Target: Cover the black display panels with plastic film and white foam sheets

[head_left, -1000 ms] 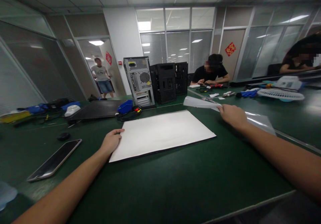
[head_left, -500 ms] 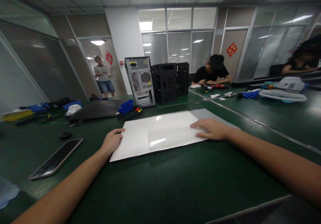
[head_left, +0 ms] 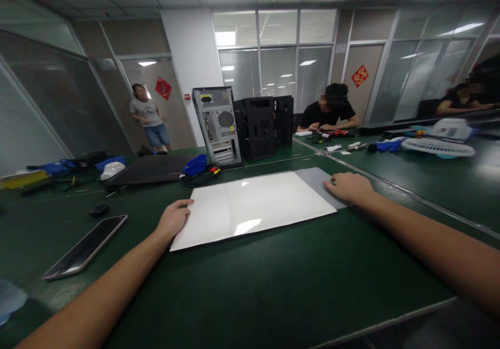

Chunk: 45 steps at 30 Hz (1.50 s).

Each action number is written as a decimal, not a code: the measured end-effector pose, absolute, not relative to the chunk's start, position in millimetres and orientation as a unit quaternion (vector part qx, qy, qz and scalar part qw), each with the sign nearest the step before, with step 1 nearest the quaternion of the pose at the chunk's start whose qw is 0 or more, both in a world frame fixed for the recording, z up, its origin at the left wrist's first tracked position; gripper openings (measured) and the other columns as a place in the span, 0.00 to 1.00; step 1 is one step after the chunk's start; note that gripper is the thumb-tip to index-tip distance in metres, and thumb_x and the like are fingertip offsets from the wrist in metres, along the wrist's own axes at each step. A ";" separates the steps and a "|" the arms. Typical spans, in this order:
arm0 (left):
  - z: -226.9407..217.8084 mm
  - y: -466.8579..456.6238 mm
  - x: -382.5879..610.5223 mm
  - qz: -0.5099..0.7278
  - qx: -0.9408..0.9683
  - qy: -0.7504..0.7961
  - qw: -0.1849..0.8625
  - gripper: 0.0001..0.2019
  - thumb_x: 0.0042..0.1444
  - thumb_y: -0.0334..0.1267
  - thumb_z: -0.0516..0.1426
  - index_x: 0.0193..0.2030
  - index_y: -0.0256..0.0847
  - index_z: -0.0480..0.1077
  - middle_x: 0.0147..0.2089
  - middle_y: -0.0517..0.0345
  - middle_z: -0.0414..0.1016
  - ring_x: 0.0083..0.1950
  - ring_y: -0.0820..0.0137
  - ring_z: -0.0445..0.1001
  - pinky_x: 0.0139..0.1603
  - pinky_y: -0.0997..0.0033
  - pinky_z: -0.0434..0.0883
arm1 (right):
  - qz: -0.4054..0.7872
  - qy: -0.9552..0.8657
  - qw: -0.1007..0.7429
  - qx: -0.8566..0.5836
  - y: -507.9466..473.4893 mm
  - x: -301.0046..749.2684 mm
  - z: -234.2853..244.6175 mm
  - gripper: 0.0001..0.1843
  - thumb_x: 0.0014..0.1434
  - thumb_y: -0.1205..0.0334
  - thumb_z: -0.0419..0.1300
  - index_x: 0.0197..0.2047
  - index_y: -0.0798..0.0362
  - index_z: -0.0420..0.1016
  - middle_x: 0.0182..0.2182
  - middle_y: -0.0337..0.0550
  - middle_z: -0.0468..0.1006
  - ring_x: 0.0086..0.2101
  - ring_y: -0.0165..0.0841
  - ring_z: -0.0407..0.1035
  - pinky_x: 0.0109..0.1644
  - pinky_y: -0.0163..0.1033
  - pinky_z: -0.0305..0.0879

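Observation:
A white rectangular panel [head_left: 219, 219] lies flat on the green table [head_left: 250, 286] in front of me. A clear glossy film [head_left: 273, 203] covers most of it and sticks out past its right edge as a grey strip. My left hand [head_left: 173, 219] rests loosely curled against the panel's left edge. My right hand [head_left: 349, 186] lies flat, fingers stretched out, on the film's overhanging right end.
A phone [head_left: 84, 247] lies at the left. Behind the panel stand computer cases [head_left: 219, 125], a black flat panel [head_left: 150, 169] and a blue object with cables [head_left: 195, 166]. Tools and a white fan [head_left: 437, 146] sit on the right table. Other people are at the back.
My right hand brought the clear film down from the air onto the white panel, then slid right to the film's overhanging end. My left hand stayed put. The person by the door moved left.

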<state>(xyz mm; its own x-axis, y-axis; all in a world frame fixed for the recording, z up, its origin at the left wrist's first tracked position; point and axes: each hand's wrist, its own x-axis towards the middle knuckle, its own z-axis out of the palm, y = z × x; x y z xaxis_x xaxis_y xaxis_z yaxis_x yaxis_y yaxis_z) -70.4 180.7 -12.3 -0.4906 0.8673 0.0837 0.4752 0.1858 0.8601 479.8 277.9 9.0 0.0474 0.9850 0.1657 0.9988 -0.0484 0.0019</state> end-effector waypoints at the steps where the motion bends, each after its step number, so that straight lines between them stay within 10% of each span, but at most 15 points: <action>1: -12.0 180.5 -70.4 0.446 0.455 0.739 0.218 0.24 0.41 0.30 0.57 0.48 0.39 0.78 0.29 0.58 0.76 0.23 0.72 0.67 0.23 0.73 0.60 | -0.054 -0.694 0.060 -0.715 277.5 478.7 9.6 0.40 0.57 0.28 0.45 0.50 0.53 0.78 0.44 0.60 0.77 0.44 0.53 0.72 0.46 0.57 0.67; 21: 5.0 170.1 -57.4 0.409 0.475 0.760 0.171 0.16 0.46 0.39 0.64 0.43 0.39 0.80 0.48 0.47 0.80 0.44 0.60 0.77 0.41 0.68 0.69 | -0.029 -0.841 0.132 -0.523 258.0 447.4 13.6 0.31 0.65 0.39 0.43 0.53 0.48 0.77 0.47 0.46 0.79 0.46 0.44 0.72 0.50 0.48 0.67; 31: 6.0 167.7 -51.2 0.435 0.436 0.757 0.220 0.21 0.44 0.28 0.59 0.48 0.38 0.79 0.32 0.56 0.79 0.22 0.71 0.68 0.24 0.72 0.63 | 0.037 -0.894 0.149 -0.421 259.4 449.3 8.4 0.29 0.66 0.43 0.46 0.57 0.51 0.75 0.55 0.45 0.75 0.53 0.42 0.69 0.60 0.49 0.62; 45: -4.0 173.2 -58.8 0.467 0.418 0.737 0.252 0.24 0.43 0.27 0.56 0.49 0.39 0.78 0.25 0.59 0.75 0.19 0.72 0.64 0.21 0.73 0.60 | 0.085 -0.908 0.152 -0.382 257.7 449.6 5.0 0.27 0.66 0.45 0.49 0.62 0.49 0.70 0.60 0.43 0.70 0.60 0.41 0.62 0.66 0.50 0.56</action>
<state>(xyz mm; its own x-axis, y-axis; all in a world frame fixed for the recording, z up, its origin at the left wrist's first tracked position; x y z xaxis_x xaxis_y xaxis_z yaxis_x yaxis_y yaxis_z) -58.8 173.2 -4.0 -0.5238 0.8517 0.0187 0.3812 0.2147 0.8992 449.6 257.7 5.0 -0.6624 0.7186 0.2117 0.6668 0.6943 -0.2707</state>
